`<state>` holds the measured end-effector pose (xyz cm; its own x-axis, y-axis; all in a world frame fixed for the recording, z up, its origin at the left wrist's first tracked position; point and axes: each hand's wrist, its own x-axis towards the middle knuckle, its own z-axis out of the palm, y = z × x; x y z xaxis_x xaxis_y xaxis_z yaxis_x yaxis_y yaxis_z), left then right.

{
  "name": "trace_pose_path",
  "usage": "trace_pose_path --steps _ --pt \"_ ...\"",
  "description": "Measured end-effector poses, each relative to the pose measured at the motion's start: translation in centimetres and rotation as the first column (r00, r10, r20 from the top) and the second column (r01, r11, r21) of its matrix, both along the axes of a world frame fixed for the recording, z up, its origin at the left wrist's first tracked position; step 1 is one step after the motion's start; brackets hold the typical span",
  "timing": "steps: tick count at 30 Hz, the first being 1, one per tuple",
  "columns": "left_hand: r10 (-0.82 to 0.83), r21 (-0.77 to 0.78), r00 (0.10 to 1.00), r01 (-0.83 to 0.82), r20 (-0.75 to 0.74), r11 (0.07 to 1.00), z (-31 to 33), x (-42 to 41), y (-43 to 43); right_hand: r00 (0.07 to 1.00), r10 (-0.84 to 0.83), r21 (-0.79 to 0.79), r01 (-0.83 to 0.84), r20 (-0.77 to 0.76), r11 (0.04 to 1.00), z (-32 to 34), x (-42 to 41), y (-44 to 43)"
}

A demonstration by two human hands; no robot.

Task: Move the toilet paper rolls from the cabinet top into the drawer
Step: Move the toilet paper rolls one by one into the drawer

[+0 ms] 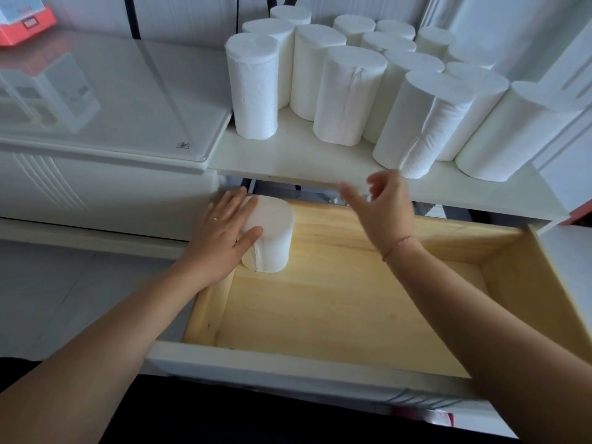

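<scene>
Several white toilet paper rolls (349, 94) stand upright on the white cabinet top (288, 158), filling its back and right side. Below it the wooden drawer (336, 312) is pulled out. One roll (275, 238) stands upright in the drawer's back left corner. My left hand (224, 232) rests flat against that roll's left side, fingers straight and thumb on its front. My right hand (381, 203) hovers above the drawer's back edge, just under the cabinet top's front lip, fingers loosely spread and holding nothing.
A glossy white unit (105, 100) adjoins the cabinet on the left, with an orange box (25, 27) at its far corner. A white wall panel (563, 91) borders the rolls on the right. The drawer's white front (288, 363) is close to my body.
</scene>
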<state>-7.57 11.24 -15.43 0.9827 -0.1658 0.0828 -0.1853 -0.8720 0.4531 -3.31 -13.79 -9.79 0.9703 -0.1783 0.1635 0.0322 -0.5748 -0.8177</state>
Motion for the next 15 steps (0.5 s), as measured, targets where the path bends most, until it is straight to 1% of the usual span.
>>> trace_pose_path --steps 1,2,4,6,8,11,15 --pt "-0.007 0.014 1.0 0.007 0.002 1.0 0.0 0.0 0.0 0.993 -0.087 0.025 0.086 0.074 0.996 0.5 0.5 -1.1" --pt "-0.017 0.032 1.0 0.016 0.005 0.999 0.0 0.1 0.0 0.98 -0.159 0.047 0.154 0.116 0.987 1.0 1.0 -2.0" --pt "-0.043 0.069 0.999 0.042 0.013 0.997 0.2 0.1 -0.2 0.955 -0.256 0.086 0.245 0.153 0.966 1.4 2.2 -3.4" --pt "-0.076 0.11 0.997 0.072 0.027 0.991 0.3 0.2 -0.3 0.935 -0.309 0.108 0.294 0.173 0.95 1.2 3.3 -4.5" --pt "-0.099 0.143 0.995 0.094 0.032 0.985 0.4 0.2 -0.4 0.931 -0.309 0.115 0.291 0.193 0.95 0.9 4.3 -5.2" --pt "-0.12 0.194 0.993 0.113 0.023 0.975 0.5 0.3 -0.4 0.949 -0.238 0.141 0.212 0.205 0.967 0.6 5.6 -5.5" --pt "-0.132 0.169 0.991 0.13 0.0 0.977 0.6 0.4 -0.5 0.967 -0.174 0.281 0.118 0.184 0.952 0.9 7.4 -6.4"
